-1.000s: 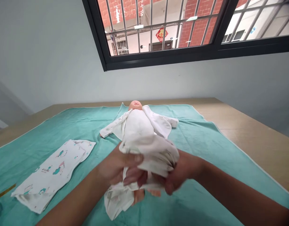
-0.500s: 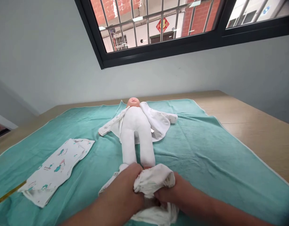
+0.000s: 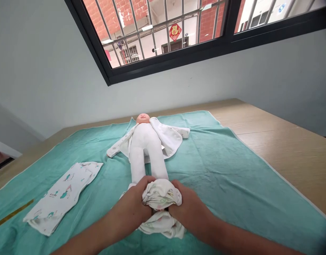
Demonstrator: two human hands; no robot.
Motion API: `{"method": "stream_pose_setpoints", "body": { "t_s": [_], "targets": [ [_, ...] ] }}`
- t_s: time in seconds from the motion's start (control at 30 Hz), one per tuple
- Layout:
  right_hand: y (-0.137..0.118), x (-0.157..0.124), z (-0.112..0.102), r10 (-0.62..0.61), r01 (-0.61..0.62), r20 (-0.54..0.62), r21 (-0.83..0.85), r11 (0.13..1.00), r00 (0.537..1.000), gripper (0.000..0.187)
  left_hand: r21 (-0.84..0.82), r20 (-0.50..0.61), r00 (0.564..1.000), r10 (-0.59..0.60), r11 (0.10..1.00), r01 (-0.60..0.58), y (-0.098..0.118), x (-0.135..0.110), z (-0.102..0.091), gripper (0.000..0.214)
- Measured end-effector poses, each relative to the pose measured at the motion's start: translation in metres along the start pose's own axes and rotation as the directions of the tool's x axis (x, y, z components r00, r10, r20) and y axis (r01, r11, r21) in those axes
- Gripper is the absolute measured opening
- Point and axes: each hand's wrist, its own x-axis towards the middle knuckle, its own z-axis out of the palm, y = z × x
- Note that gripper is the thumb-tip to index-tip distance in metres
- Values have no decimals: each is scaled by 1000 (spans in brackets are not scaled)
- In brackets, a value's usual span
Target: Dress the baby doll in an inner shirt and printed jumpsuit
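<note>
A baby doll with a white cloth body lies on its back on a teal towel, head towards the window. An open white jacket is spread under its torso. At the doll's feet, my left hand and my right hand both grip a bunched pair of small white printed trousers. The fingers of both hands are curled into the gathered cloth. The doll's feet are hidden behind the bunched cloth.
A folded white printed garment lies on the towel to the left. A yellow strip lies near the left edge. The towel covers a wooden table below a barred window.
The doll's legs, raised and covered by cloth a second ago, now lie flat on the towel. My hands have gathered the trousers tighter at its feet. The camera has tilted slightly.
</note>
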Motion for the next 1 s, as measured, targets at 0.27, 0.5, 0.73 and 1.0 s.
{"method": "stream_pose_setpoints", "body": {
  "t_s": [0.27,0.5,0.73,1.0],
  "targets": [
    [-5,-3,2,2,-6,19,203,979,1000,25,-171,-67,992,104,979,-114,-8,-7,4,46],
    [-4,1,-4,-82,68,75,170,983,994,22,-121,-59,978,198,971,-204,-7,-1,-3,22],
    [2,8,-9,-135,134,12,62,989,991,8,209,-143,974,177,967,-145,1,12,-13,12],
    [4,15,-26,-220,222,34,-74,972,975,12,429,-226,945,237,895,-122,-6,15,-6,20]
  ]
}}
